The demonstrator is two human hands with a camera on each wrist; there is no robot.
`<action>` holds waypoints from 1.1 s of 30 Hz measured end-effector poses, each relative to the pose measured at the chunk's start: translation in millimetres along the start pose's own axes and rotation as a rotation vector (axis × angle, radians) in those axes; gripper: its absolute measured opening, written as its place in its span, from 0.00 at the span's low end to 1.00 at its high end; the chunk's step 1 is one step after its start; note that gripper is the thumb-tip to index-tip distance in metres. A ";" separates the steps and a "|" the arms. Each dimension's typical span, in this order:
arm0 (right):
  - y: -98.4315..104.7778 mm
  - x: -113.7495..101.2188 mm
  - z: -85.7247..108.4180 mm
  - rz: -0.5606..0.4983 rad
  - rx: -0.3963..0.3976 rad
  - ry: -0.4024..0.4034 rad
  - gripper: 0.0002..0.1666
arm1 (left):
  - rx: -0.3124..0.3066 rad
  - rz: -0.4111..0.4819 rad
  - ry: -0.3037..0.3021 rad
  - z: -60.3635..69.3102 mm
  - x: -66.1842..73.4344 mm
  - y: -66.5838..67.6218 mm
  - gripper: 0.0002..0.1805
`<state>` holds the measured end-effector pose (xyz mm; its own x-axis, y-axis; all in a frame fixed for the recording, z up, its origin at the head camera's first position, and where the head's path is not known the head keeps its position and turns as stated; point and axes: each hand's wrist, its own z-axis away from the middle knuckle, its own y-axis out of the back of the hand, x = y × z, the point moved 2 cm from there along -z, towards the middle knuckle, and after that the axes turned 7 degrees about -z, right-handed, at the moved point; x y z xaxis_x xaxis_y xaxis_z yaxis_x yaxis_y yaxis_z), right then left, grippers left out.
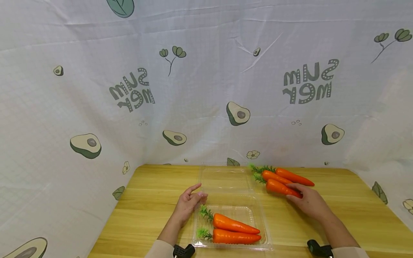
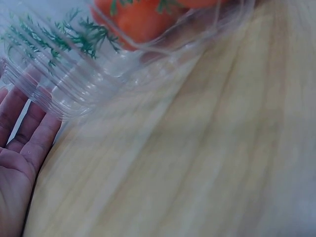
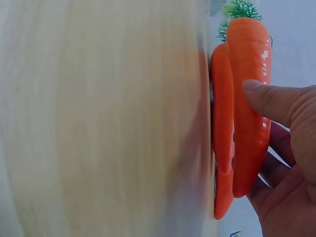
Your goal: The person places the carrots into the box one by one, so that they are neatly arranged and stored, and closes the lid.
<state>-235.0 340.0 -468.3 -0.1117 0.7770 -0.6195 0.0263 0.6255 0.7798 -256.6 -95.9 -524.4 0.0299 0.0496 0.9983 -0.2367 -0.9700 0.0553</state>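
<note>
Two orange carrots with green tops, one of them the front carrot, lie side by side in a clear plastic container. My left hand is at the container's back left corner, fingers loosely extended against its clear wall. On the right, my right hand pinches the nearest carrot of a group between thumb and fingers. In the right wrist view the thumb lies across that carrot, with two other carrots behind it.
The container's open clear lid lies flat behind it. Two more carrots, including the rearmost one, rest at the table's back right. A printed white cloth hangs behind and beside the wooden table.
</note>
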 end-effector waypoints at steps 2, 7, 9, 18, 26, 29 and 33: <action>1.2 0.1 -0.4 0.004 -0.004 -0.013 0.32 | 0.001 -0.001 -0.003 0.1 0.0 -0.1 0.32; 6.2 0.5 -0.7 0.027 -0.002 -0.041 0.33 | 0.000 0.007 -0.001 0.5 -0.2 0.2 0.32; 8.5 0.0 0.1 0.028 0.000 -0.052 0.33 | 0.000 0.008 0.001 0.7 -0.1 0.2 0.32; 12.6 -6.4 3.4 0.004 0.052 -0.009 0.29 | -0.004 0.008 -0.006 0.7 0.4 0.2 0.32; 12.3 -15.6 4.1 -0.019 0.090 0.013 0.27 | -0.005 0.013 -0.009 0.0 -0.6 0.1 0.32; 12.6 -18.7 3.6 -0.027 0.099 0.016 0.27 | -0.005 0.014 -0.005 0.1 -0.8 0.2 0.33; 11.7 -21.0 3.9 -0.051 0.113 0.000 0.28 | -0.004 0.007 -0.003 0.2 -0.6 0.3 0.32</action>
<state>-228.5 331.2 -446.5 -0.1160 0.7437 -0.6584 0.1321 0.6685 0.7319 -256.6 -96.3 -525.0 0.0314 0.0424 0.9986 -0.2406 -0.9694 0.0487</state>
